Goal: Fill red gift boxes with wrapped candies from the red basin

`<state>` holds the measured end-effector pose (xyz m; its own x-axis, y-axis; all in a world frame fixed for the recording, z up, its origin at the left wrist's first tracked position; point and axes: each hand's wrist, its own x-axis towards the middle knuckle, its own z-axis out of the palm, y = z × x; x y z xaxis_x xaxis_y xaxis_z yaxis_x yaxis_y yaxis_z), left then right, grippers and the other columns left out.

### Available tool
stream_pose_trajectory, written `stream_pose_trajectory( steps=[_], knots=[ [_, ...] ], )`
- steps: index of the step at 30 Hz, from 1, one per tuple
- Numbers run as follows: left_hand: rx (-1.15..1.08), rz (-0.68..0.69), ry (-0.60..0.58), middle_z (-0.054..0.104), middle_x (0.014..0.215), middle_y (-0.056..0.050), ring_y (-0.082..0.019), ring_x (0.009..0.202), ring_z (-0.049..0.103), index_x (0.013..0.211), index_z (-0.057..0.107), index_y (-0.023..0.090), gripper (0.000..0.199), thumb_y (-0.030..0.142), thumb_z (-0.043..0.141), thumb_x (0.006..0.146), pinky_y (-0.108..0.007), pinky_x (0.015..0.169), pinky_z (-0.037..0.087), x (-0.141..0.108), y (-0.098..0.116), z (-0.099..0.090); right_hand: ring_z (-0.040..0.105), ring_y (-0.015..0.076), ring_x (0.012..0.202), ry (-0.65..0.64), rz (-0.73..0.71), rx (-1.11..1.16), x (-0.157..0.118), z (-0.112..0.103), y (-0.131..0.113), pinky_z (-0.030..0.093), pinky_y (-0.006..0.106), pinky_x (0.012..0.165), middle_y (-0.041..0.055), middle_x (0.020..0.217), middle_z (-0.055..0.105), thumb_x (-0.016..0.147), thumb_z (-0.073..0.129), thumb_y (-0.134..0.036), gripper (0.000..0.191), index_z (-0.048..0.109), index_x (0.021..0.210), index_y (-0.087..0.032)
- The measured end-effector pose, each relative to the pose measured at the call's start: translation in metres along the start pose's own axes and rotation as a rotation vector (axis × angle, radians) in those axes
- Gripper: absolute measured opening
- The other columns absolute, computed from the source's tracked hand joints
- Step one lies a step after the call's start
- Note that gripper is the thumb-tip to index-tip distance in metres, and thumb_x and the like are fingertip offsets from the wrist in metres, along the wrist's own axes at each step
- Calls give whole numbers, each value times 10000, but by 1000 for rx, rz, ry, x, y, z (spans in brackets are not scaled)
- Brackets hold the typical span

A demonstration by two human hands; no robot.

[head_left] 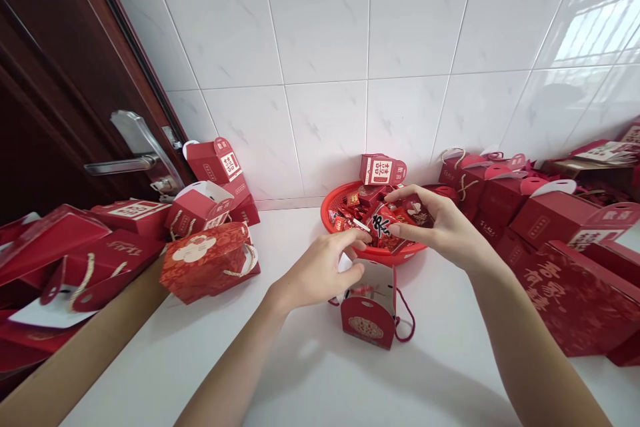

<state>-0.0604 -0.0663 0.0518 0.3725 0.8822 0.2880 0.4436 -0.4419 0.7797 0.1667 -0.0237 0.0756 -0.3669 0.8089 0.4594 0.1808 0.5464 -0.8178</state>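
My right hand (pixel 443 223) grips a red snack packet (pixel 383 223) with a large black character on it, thumb and fingers at its right edge. The packet is over a red plastic basket (pixel 330 203) filled with small red-wrapped sweets (pixel 345 217). My left hand (pixel 323 267) hovers over the left side of a small red gift box (pixel 367 323), its thumb and fingers apart. That box stands upright with its top open, its white inside and a dark red cord handle showing. My left hand partly hides the box's left side.
At the basket's back rim is a closed red box (pixel 383 170). Several red gift boxes (pixel 555 220) are piled on the right. More lie in a cardboard carton (pixel 105 320) on the left, near an orange-red box (pixel 210 260). Behind are a tiled wall (pixel 325 27) and a door handle (pixel 145 153).
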Motion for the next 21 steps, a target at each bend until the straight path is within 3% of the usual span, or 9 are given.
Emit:
stream_pose_trajectory(
  steps=[4, 10, 17, 21],
  knots=[
    [-140, -35, 158, 731, 1100, -75, -233, 1003, 690, 1122, 679, 212, 300, 369, 693, 867, -318, 848, 549, 5, -1, 6, 560, 160, 664, -54, 14, 86, 1, 2, 0, 429, 294, 598, -11, 776, 638, 783, 785, -358, 311, 665, 1042, -234],
    [-459, -5, 177, 746, 1087, -78, -226, 1016, 683, 1125, 714, 189, 328, 430, 664, 908, -331, 904, 550, 9, 3, 12, 524, 144, 659, -172, 48, 179, 3, 7, 4, 420, 277, 594, -23, 744, 585, 772, 812, -370, 326, 679, 1030, -222],
    [-427, 16, 319, 767, 1018, -68, -205, 919, 702, 1046, 759, 171, 313, 417, 734, 855, -291, 830, 557, 7, 6, 6, 523, 132, 656, -352, 171, 348, 4, 10, 8, 458, 269, 609, -26, 742, 534, 851, 740, -387, 253, 677, 1035, -225],
    [-394, 17, 354, 774, 957, -61, -203, 886, 706, 1003, 767, 168, 313, 432, 749, 836, -283, 804, 556, 7, 3, 1, 577, 139, 699, -389, 199, 369, 4, 12, 9, 495, 273, 644, -19, 797, 584, 872, 702, -363, 193, 680, 1018, -238]
  ],
)
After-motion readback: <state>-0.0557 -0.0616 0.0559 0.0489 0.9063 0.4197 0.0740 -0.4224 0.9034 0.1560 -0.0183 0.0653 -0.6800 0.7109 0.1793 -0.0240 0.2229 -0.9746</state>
